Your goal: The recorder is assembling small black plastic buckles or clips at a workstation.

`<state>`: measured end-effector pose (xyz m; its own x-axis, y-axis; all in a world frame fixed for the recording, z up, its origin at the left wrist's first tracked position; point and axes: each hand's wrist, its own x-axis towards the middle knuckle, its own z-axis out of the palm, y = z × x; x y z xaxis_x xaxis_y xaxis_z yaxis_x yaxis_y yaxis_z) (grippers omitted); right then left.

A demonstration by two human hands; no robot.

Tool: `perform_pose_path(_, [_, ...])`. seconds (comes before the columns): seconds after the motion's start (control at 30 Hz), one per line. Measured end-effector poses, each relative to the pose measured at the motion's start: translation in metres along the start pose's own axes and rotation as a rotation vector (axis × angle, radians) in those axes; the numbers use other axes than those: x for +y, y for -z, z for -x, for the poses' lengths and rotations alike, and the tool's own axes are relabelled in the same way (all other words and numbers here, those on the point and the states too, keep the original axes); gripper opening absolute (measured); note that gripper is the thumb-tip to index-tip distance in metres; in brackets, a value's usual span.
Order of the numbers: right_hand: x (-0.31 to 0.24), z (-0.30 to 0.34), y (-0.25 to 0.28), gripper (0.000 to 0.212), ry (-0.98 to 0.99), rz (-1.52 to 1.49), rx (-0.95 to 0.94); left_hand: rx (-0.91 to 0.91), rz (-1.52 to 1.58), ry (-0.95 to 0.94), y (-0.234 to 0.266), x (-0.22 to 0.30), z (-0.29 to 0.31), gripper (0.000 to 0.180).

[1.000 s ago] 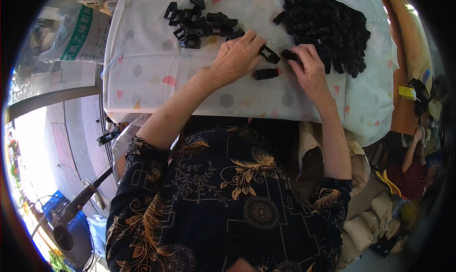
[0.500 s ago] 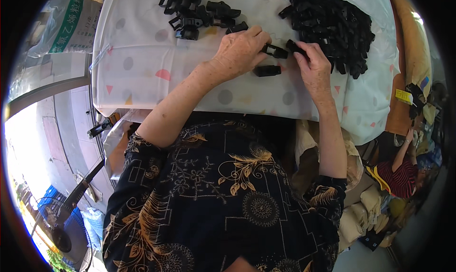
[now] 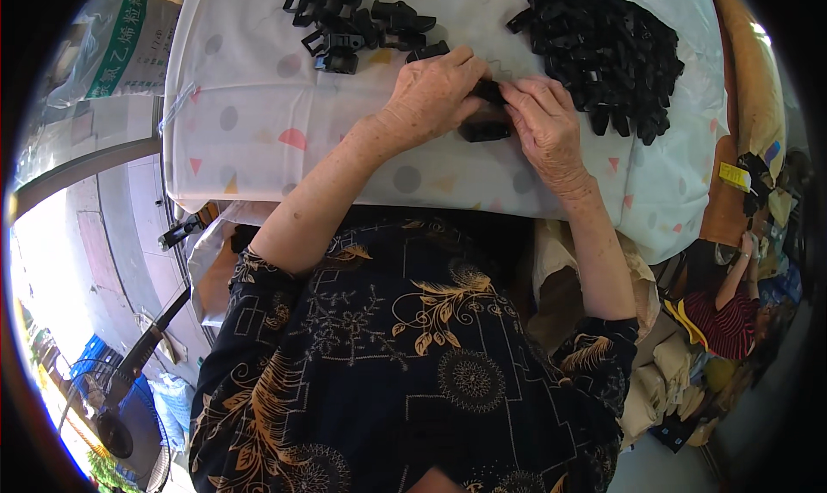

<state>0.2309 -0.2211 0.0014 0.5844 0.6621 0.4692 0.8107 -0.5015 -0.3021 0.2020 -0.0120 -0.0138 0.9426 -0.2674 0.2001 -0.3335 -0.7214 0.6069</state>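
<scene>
Right hand (image 3: 544,127) has moved in against the left hand (image 3: 435,93); both pinch small black plastic parts (image 3: 489,92) between them over the white patterned-cloth-covered bench (image 3: 250,161), so the parts have probably met. Another oblong black plastic piece (image 3: 484,132) lies just nearer the person.

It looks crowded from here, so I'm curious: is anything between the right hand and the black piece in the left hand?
Nothing visible. The right hand is already at the black piece, its fingertips close against the left hand. A second piece lies nearer the person, outside that gap.
</scene>
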Motion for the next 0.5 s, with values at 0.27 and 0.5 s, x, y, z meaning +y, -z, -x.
perform_pose_path(0.27, [0.001, 0.008, 0.001, 0.042, 0.071, 0.197, -0.107, -0.052, -0.016, 0.027, 0.003, -0.004, -0.001, 0.03])
perform_pose_path(0.5, [0.01, 0.007, 0.003, 0.036, -0.099, -0.043, -0.077, 0.005, -0.084, 0.016, -0.006, -0.002, 0.005, 0.031])
